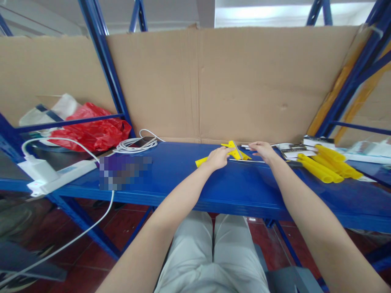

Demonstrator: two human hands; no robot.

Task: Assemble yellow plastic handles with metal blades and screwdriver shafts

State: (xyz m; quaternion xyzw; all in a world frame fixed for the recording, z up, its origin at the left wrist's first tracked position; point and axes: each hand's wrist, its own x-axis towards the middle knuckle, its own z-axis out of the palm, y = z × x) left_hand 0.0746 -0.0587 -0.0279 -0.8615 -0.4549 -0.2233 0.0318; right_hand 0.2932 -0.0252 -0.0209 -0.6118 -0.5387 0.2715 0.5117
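Note:
My left hand (219,158) is closed around a yellow squeegee-like tool (234,151) above the blue shelf. Its round handle pokes out on the left of the hand, and its wide head with a pale grey strip shows on the right. To the right of that head, my right hand (262,150) has its fingers stretched toward the left, apart from the tool, holding nothing that I can see. Below both hands a long thin pale strip (248,161) lies across the shelf. Several yellow tube-shaped handles (331,165) are piled further right.
Small printed boxes (318,141) sit behind the yellow pile. On the left are a white power strip (71,173), a coiled white cable (131,144), a blurred-out device (125,173) and a red plastic bag (91,128). A cardboard panel (244,85) stands behind the blue shelf (177,175).

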